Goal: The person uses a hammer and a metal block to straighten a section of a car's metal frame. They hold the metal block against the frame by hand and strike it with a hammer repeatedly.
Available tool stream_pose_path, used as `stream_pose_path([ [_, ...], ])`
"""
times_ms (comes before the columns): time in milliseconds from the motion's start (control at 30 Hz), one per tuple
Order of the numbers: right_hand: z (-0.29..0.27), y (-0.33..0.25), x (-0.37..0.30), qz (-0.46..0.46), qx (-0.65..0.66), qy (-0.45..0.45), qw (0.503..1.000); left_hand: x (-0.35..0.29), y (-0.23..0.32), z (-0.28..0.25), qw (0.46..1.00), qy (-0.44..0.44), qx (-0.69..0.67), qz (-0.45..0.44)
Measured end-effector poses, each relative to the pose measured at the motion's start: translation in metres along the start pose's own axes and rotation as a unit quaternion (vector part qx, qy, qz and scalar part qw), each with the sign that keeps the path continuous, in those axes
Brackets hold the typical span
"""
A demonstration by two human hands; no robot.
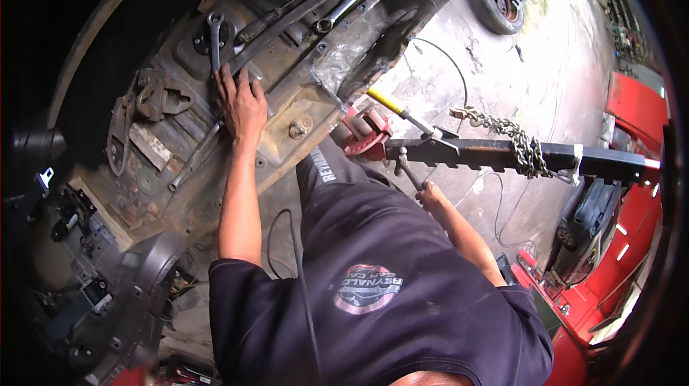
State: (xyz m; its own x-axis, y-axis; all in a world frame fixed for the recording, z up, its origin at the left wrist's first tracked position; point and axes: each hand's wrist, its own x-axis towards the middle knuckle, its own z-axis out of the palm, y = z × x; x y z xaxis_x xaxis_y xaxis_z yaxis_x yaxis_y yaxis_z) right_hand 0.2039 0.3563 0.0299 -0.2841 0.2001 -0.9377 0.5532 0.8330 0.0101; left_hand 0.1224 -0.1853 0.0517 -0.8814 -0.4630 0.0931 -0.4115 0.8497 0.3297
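Observation:
My left hand (pixel 244 104) lies on the rusty, dusty car-body metal (pixel 283 135), fingers stretched out and a little apart. Just beyond its fingertips is a ring-ended wrench (pixel 214 41); whether they touch its lower end I cannot tell. A second wrench (pixel 192 165) lies by my left wrist, its upper end partly hidden. Farther up, another shiny wrench (pixel 352 2) rests along the metal. My right hand (pixel 430 197) is closed round the handle of a hammer (pixel 406 165), whose head points up beside a dark beam.
The long dark beam (pixel 495 150) stretches to the right, with a chain (pixel 527 149) wrapped over it. A red clamp-like fixture (pixel 367 131) and a yellow-handled bar (pixel 386 101) sit near its left end. A wheel (pixel 502 9) lies on the floor; cables (pixel 459 66) trail across it.

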Motion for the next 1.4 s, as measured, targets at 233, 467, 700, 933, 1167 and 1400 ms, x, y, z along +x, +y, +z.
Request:
stream_pose_path([
  [233, -0.006, -0.054, -0.004, -0.035, -0.036, -0.017, 0.999, 0.000, -0.004, -0.001, 1.000, 0.015, -0.010, 0.010],
  [467, 0.004, -0.073, -0.006, -0.124, -0.059, -0.022, 0.990, -0.001, -0.009, 0.004, 0.999, 0.032, -0.029, 0.031],
  [700, 0.017, -0.052, -0.029, -0.069, 0.053, 0.016, 0.996, -0.002, -0.009, 0.010, 0.997, 0.044, -0.043, 0.056],
  [933, 0.046, 0.035, -0.005, -0.071, 0.016, 0.069, 0.995, -0.006, -0.010, 0.006, 0.994, 0.032, -0.038, 0.096],
  [1167, 0.090, 0.145, 0.041, -0.021, 0.005, 0.069, 0.997, -0.031, -0.014, 0.011, 0.995, 0.064, -0.028, 0.067],
  [1400, 0.092, 0.184, 0.056, -0.010, -0.052, 0.043, 0.998, -0.028, -0.014, 0.015, 0.990, 0.123, -0.050, 0.048],
])
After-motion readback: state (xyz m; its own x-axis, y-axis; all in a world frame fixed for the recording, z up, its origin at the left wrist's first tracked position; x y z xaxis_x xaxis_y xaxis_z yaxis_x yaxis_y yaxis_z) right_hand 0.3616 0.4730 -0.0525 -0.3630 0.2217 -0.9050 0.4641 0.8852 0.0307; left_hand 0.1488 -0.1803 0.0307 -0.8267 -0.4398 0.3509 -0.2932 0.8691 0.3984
